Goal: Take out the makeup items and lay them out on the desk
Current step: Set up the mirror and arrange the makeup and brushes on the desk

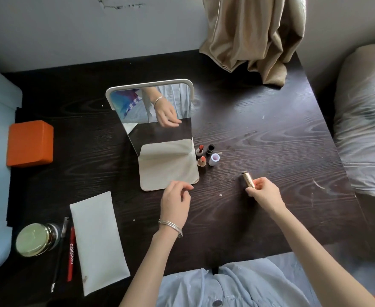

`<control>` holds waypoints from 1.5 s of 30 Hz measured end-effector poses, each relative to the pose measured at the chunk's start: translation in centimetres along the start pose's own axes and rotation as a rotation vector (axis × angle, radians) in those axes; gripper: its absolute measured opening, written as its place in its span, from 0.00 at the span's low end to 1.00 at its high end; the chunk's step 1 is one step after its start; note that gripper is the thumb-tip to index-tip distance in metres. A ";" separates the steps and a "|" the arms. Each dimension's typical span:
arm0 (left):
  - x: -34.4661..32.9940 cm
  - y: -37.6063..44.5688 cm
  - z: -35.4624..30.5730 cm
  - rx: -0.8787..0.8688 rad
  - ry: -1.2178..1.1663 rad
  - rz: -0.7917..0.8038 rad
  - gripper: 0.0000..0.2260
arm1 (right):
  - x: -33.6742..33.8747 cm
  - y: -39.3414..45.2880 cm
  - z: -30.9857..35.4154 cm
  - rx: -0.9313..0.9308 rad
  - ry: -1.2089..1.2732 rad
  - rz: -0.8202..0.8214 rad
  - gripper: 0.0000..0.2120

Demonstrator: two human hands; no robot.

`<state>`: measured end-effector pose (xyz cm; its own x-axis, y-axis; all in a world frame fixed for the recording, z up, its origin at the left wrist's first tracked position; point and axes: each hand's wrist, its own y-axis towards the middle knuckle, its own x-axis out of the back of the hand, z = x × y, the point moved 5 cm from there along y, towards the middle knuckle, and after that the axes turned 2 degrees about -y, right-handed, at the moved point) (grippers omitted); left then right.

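gold tube (248, 179), base hidden in right hand (264, 194)

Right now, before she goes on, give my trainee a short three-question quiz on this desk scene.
1. True or false: the right hand holds the gold tube.
2. Which lies nearest the glass jar? A) orange box B) red pen C) mirror
3. Fill in: the two open lipsticks stand just to the right of the ____ pouch that lies in front of the mirror.

Key: 1 true; 2 B; 3 beige. The left hand holds nothing, fingers relaxed above the desk.
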<state>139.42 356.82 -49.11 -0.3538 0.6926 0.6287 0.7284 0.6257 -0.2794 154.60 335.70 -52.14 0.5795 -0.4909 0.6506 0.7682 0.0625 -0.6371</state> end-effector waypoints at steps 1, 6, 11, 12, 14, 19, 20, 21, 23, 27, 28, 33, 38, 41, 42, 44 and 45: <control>-0.4 -0.2 -0.5 0.005 -0.024 0.048 0.08 | -0.6 -1.0 0.6 0.018 0.129 0.100 0.11; -3.2 -1.3 -1.9 0.380 -0.501 0.310 0.09 | -4.6 -7.2 5.0 0.143 0.480 0.669 0.05; -2.5 -2.6 -1.3 0.721 -1.133 0.175 0.12 | -7.9 -10.1 7.2 -0.078 0.798 0.906 0.08; -2.1 -2.7 -0.9 0.728 -1.141 0.135 0.13 | -8.4 -10.5 7.4 -0.114 0.833 0.933 0.08; -1.4 -3.1 -0.3 0.765 -1.150 0.064 0.13 | -9.2 -11.0 7.7 -0.121 0.833 0.970 0.08; -0.4 -4.2 0.2 0.862 -1.234 -0.050 0.12 | -10.5 -12.2 8.4 0.035 0.674 0.943 0.10; 0.0 -4.2 0.3 0.868 -1.242 -0.070 0.12 | -10.6 -12.4 8.7 0.078 0.630 0.921 0.11; 0.3 -4.1 0.3 0.869 -1.245 -0.093 0.12 | -10.8 -12.6 9.0 0.119 0.589 0.896 0.11; 1.0 -3.7 0.6 0.857 -1.249 -0.132 0.12 | -11.0 -13.0 10.0 0.185 0.512 0.850 0.11; 2.2 -3.4 0.8 0.845 -1.262 -0.148 0.13 | -10.7 -13.7 11.5 0.243 0.404 0.793 0.13; 2.2 -3.4 0.7 0.854 -1.258 -0.150 0.14 | -10.6 -14.0 12.0 0.245 0.413 0.798 0.13; 6.1 -1.6 4.1 0.850 -1.438 -0.368 0.17 | -10.0 -15.0 11.1 0.245 0.369 0.888 0.09; 10.6 -1.0 5.1 0.846 -1.640 -0.230 0.09 | -8.6 -14.5 10.3 0.250 0.647 0.968 0.12; 8.9 -2.2 1.8 0.836 -1.495 -0.091 0.07 | -9.1 -14.3 11.9 0.296 0.675 0.943 0.18; 8.2 -2.5 1.2 0.824 -1.441 -0.027 0.08 | -9.3 -14.3 12.0 0.286 0.720 0.957 0.20; 7.2 -2.7 0.3 0.734 -1.330 0.157 0.09 | -9.4 -14.3 12.0 0.256 0.847 0.964 0.23; 6.8 -2.9 -0.2 0.661 -1.265 0.258 0.06 | -9.4 -14.2 11.9 0.245 0.916 0.973 0.24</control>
<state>135.00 359.69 -43.90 -0.7833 0.4381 -0.4410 0.5755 0.2431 -0.7808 141.48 349.78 -44.35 0.5967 -0.5503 -0.5840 0.2392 0.8167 -0.5251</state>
